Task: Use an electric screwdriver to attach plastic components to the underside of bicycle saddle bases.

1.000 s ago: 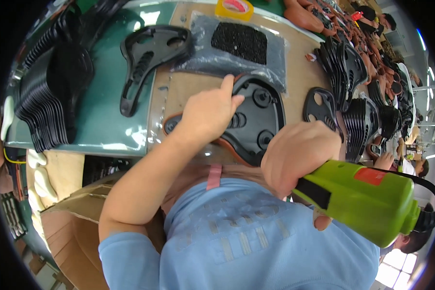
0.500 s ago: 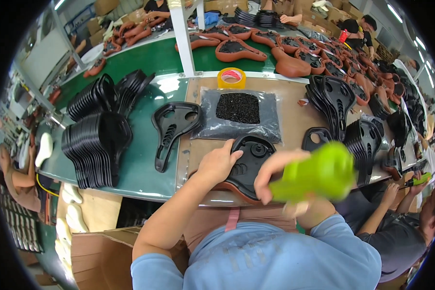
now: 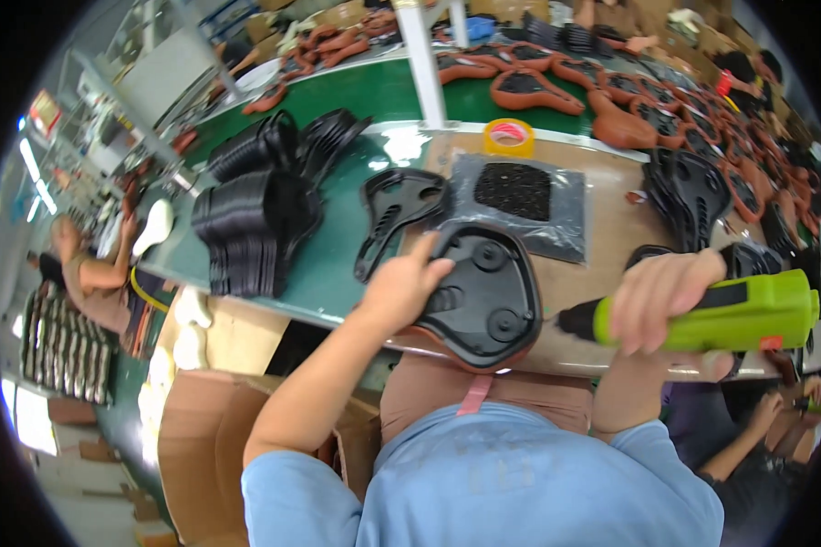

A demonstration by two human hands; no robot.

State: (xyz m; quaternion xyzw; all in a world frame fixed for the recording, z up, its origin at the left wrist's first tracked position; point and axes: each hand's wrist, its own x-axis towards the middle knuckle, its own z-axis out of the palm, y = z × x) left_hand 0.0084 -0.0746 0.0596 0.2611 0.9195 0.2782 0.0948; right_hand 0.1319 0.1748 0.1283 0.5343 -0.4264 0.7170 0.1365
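Note:
A bicycle saddle (image 3: 470, 319) is held at the table's front edge, its black underside facing up and a brown cover showing round the rim. The fingers of my left hand (image 3: 401, 287) are closed on its left side. My right hand (image 3: 661, 301) is wrapped round a lime-green power screwdriver (image 3: 757, 314), held level to the right of the saddle. The dark tip of the screwdriver points left at the saddle's rim; whether they touch I cannot tell. Behind the saddle lies a clear bag of small black screws (image 3: 513, 191). A loose black saddle base (image 3: 397, 214) rests to the left.
Stacked black saddle bases (image 3: 255, 232) stand on the table's left, with another stack (image 3: 689, 196) at the right. A roll of yellow tape (image 3: 509, 137) sits behind the bag. Brown saddles (image 3: 625, 118) crowd the green belt (image 3: 374, 87) beyond a white post (image 3: 420, 64). A co-worker sits at right.
My right hand has moved the screwdriver right, and its tip now points left. The saddle has turned, with its wide end toward the right front. The whole view has also shifted.

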